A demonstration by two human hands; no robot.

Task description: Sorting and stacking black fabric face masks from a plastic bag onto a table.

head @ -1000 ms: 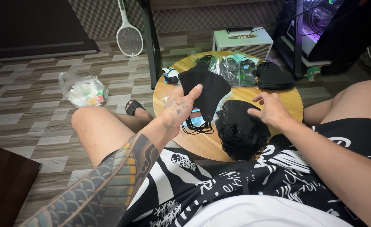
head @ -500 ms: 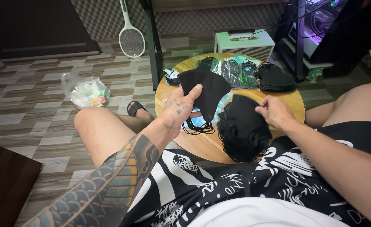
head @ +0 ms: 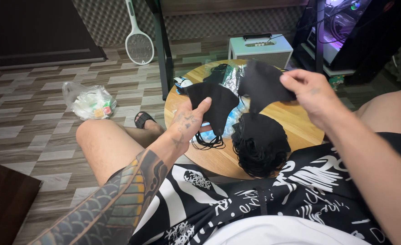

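Fingers of each hand [head: 189, 122] [head: 311, 93] pinch a black mask [head: 211, 106] [head: 264, 84] above the round table's [head: 300, 129] bare edge

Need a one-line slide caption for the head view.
Left hand holds a black face mask, right hand lifts another mask above a stack of masks on a round wooden table.

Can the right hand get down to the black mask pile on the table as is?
Probably yes: the right hand hangs just above the mask pile, nothing between, though it already pinches one black mask.
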